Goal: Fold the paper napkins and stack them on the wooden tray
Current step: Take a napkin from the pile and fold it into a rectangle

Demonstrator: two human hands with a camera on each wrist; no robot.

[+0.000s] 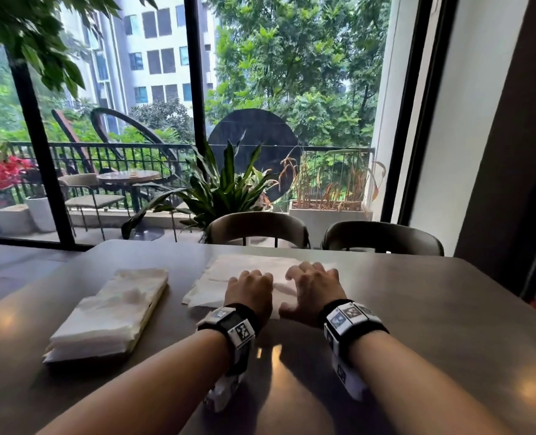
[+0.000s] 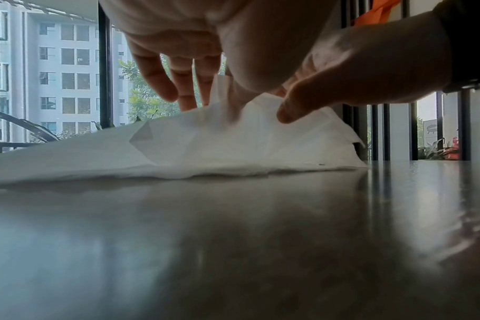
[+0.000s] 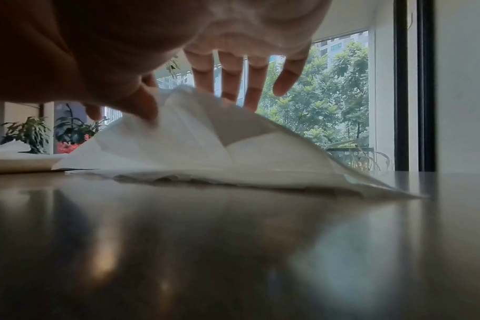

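On the left of the desk (image 1: 417, 309) I see a stack of folded napkins (image 1: 109, 312), a thick neat pile lying straight on the desk surface; no wooden tray shows in any view, so I judge the stacking-on-tray part not yet met, or the tray is out of frame. To the right of the stack, well apart from it, lies the napkin being worked (image 1: 229, 277), spread wide on the desk. My left hand (image 1: 249, 291) sits over its near middle, and the left wrist view shows its fingers and thumb pinching up a ridge of paper. Just beside it my right hand (image 1: 313, 288) does the same; the right wrist view shows the thumb and fingers nipping the sheet so it tents up off the desk. I judge this fold barely begun: the sheet needs doubling over, pressing flat, then carrying to the pile.
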